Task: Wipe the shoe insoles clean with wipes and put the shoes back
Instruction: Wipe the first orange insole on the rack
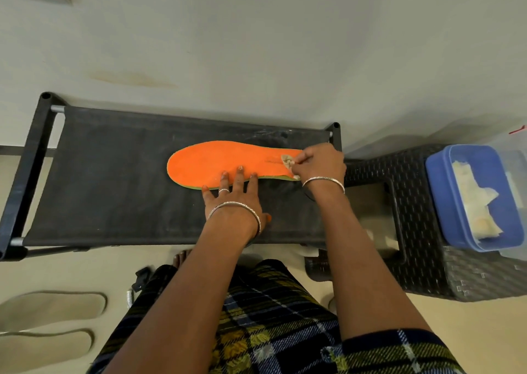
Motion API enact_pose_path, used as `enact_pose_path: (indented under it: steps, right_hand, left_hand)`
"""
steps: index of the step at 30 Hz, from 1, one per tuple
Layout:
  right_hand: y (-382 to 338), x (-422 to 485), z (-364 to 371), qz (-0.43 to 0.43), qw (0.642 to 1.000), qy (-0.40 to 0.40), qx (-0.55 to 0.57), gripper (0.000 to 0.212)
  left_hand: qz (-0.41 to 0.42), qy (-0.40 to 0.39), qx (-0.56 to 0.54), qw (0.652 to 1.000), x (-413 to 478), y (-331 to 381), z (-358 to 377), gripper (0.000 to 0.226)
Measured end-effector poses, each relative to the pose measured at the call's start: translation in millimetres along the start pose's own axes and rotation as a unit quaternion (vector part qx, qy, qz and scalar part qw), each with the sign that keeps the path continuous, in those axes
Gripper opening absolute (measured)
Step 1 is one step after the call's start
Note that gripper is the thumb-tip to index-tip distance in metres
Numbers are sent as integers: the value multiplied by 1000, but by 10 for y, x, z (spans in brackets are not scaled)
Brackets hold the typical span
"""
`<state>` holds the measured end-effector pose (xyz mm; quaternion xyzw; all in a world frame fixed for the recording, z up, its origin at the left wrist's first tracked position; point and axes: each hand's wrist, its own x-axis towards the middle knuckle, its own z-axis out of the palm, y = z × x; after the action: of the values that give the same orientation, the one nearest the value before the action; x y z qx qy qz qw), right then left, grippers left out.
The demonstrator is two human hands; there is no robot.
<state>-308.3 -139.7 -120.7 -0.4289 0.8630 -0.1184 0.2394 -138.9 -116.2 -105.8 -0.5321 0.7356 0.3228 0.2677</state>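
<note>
Nearest me, two beige insoles (51,308) lie on the floor at lower left, beside the plaid lap. Not touched, and I can't tell if they're cleaned.

Next out is the left hand (233,202), flat on the black fabric-topped table (114,174). Its fingers (240,171) are straight and spread, with the tips pressing the near edge of the orange insole (216,162). The thumb is out to the side on the fabric.

The orange insole lies flat mid-table. Its long axis runs left-right across my view. The broad rounded toe end points left and the narrower heel end points right.

The right hand (322,164) is at the heel end, thumb and fingers pinching a small crumpled wipe (288,162) against the surface.

Risks I'd flag:
- The hold is only fingertips on one edge, so a hard stroke toward the toe could make the insole skid or buckle on the fabric.
- The wipe looks balled up and already tan, so it may smear instead of lifting dirt.
- The fabric top may sag under pressure.

Farther right, a blue tub (439,191) holding spare wipes (473,199) sits on a dark woven stool (427,265), well apart from the hands. No shoes in view.
</note>
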Motion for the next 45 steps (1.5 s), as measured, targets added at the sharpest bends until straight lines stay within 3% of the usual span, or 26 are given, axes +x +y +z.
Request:
enact_pose_path:
  steps: [6, 12, 15, 18, 25, 27, 31, 33, 37, 39, 42, 45]
  right_hand:
    - [-243, -106, 195, -106, 992, -69, -2, 13]
    - [122, 33, 21, -28, 999, 24, 40, 7]
    - [158, -8, 40, -41, 995, 34, 80, 5]
    - [118, -80, 109, -90, 991, 23, 92, 5]
    - [136, -339, 430, -265, 963, 40, -18, 17]
    - [195, -272, 420, -259, 960, 90, -50, 17]
    - [326, -121, 342, -137, 971, 195, -30, 17]
    - [262, -177, 402, -138, 974, 177, -6, 16]
    - [128, -289, 494, -261, 962, 70, -44, 15]
    - [182, -192, 432, -253, 960, 100, -68, 15]
    - [306, -55, 344, -159, 971, 174, -47, 14]
    - [187, -172, 462, -182, 972, 144, -17, 14]
  left_hand:
    - [-36, -9, -6, 999, 1, 147, -2, 88]
    - [-42, -27, -7, 999, 17, 174, -14, 89]
    - [-48, -35, -3, 998, 39, 200, -9, 91]
    - [-54, -41, -13, 998, 63, 250, 1, 96]
    - [-45, -46, 0, 998, 98, 237, 54, 101]
    - [-38, -42, 6, 998, 113, 211, 62, 100]
    - [-35, -42, 10, 998, 138, 179, 66, 100]
    - [-35, -41, 7, 998, 143, 186, 82, 99]
    - [-33, -38, -5, 999, 152, 187, 92, 98]
    - [-29, -34, -6, 999, 156, 167, 99, 98]
    - [-28, -32, -2, 999, 161, 150, 108, 97]
    - [-25, -33, -7, 999, 156, 155, 97, 96]
